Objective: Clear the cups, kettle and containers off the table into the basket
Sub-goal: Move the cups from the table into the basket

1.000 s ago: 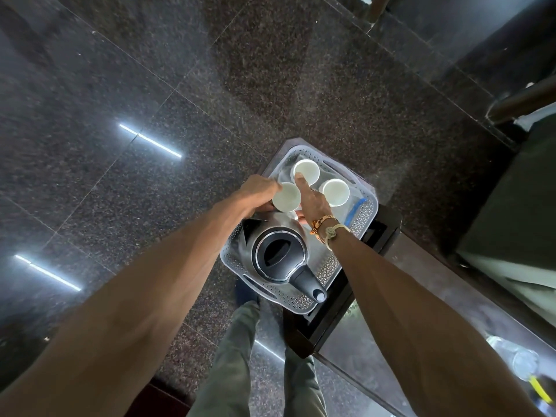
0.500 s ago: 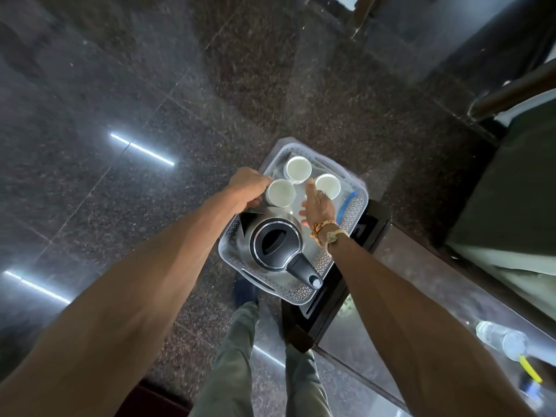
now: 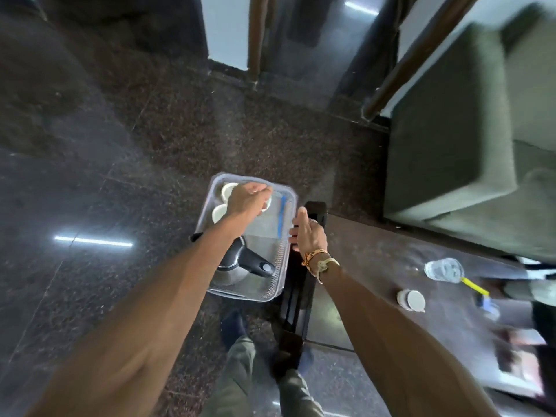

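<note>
Now, left arm: I see it stretched from the lower left across the kettle (image 3: 251,263) to the far end of the basket (image 3: 240,296), forearm bare, back of the left hand (image 3: 247,200) turned up.
Left fingers: the fingers (image 3: 264,192) are curled and close together over the third cup (image 3: 267,206). Only a sliver of its white rim shows beneath them, and through the blur I cannot tell whether they grip it.
Right arm: it reaches in from the lower right, with a bracelet and a watch at the wrist. The right hand (image 3: 308,234) lies flat, palm down, just beside the basket's right rim, over the end of the desk (image 3: 376,254).
Right fingers: straight, pressed together, pointing away from me and holding nothing.
Basket: pale, translucent plastic with perforated walls and rounded corners. It stands beside the desk's end, above the speckled dark floor (image 3: 120,145).
Kettle: a steel body with a black lid and handle, lying in the basket's near half under my left forearm.
Cups: small, round and white. The far cup (image 3: 229,188) and near cup (image 3: 219,212) sit in the basket just left of the left hand.
Desk: a dark, glossy top. On it, well apart from both hands, are a clear tumbler (image 3: 444,268) and a white-lidded tub (image 3: 411,300).
</note>
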The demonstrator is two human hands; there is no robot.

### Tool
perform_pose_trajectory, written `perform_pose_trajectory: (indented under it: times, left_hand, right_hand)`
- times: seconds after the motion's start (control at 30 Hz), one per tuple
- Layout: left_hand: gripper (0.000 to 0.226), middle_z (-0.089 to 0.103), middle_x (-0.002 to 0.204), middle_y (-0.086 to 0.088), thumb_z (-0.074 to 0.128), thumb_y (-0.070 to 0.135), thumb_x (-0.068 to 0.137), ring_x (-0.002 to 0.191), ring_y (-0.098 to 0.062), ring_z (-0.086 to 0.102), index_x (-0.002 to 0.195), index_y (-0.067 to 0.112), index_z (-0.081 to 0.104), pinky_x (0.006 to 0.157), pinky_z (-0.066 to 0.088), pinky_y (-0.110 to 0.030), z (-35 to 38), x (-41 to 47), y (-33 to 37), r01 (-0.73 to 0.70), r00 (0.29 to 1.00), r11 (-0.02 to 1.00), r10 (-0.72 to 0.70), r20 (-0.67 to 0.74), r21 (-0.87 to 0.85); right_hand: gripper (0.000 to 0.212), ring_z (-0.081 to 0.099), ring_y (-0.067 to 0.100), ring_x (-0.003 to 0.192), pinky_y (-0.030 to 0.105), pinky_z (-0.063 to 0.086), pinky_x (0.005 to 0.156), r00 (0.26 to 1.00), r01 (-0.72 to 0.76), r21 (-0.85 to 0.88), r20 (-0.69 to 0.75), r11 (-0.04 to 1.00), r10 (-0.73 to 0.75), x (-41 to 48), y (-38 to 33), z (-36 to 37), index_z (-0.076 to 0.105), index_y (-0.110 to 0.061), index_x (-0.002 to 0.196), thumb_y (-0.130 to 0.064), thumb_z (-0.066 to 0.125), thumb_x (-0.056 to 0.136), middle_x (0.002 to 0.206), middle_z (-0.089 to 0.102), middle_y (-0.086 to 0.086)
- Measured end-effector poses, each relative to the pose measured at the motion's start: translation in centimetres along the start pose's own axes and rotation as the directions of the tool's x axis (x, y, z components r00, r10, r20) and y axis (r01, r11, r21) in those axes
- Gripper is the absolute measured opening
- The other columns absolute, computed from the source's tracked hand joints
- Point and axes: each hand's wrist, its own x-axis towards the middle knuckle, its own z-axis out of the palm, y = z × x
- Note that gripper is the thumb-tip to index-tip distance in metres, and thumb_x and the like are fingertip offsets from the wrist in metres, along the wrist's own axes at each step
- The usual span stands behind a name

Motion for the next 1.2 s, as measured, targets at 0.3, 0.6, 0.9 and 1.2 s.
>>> perform_pose_trajectory:
  times: [0.3,0.6,0.9,1.2]
  left_hand:
    - [0.014,0.066,0.088,-0.002,0.063,0.034,0.094,0.068,-0.014,0.059,0.089,0.021,0.065,0.060,0.048,-0.023,14.8,-10.2,-0.4,-0.056,0.939,0.975,-0.022,0.344,0.217]
    - [0.012,0.067,0.094,-0.003,0.058,0.032,0.097,0.081,-0.017,0.062,0.089,0.023,0.063,0.071,0.052,-0.028,31.3,-24.7,-10.0,-0.098,0.870,0.927,-0.097,0.484,0.363]
    - [0.011,0.067,0.095,-0.004,0.059,0.028,0.097,0.077,-0.015,0.062,0.102,0.019,0.064,0.066,0.051,-0.024,45.2,-37.3,-14.5,-0.218,0.770,0.893,-0.091,0.632,0.394]
    - [0.009,0.065,0.088,-0.003,0.055,0.021,0.099,0.070,-0.012,0.057,0.094,0.017,0.062,0.062,0.047,-0.023,51.3,-39.3,-17.1,-0.280,0.736,0.823,-0.147,0.661,0.495]
  right_hand:
    - [0.072,0.072,0.027,0.078,0.048,0.057,0.086,0.972,-0.021,0.156,-0.227,0.987,0.057,-4.1,6.6,-15.2,0.073,-0.024,0.081,-0.082,0.031,0.073,0.072,0.075,0.001]
    - [0.099,0.065,0.043,0.101,0.054,0.053,0.091,0.950,-0.109,0.162,-0.273,0.981,0.150,-9.4,28.9,-28.2,0.064,-0.005,0.110,-0.083,0.018,0.069,0.107,0.069,0.023]
    - [0.071,0.066,0.039,0.095,0.045,0.050,0.086,0.842,-0.085,0.298,-0.488,0.951,0.229,-18.9,37.7,-43.0,0.072,-0.010,0.095,-0.066,0.030,0.090,0.097,0.074,0.018]
    - [0.094,0.068,0.040,0.090,0.050,0.053,0.089,0.815,-0.117,0.388,-0.489,0.914,0.312,-19.1,43.3,-45.2,0.072,-0.007,0.090,-0.084,0.020,0.070,0.091,0.074,0.018]
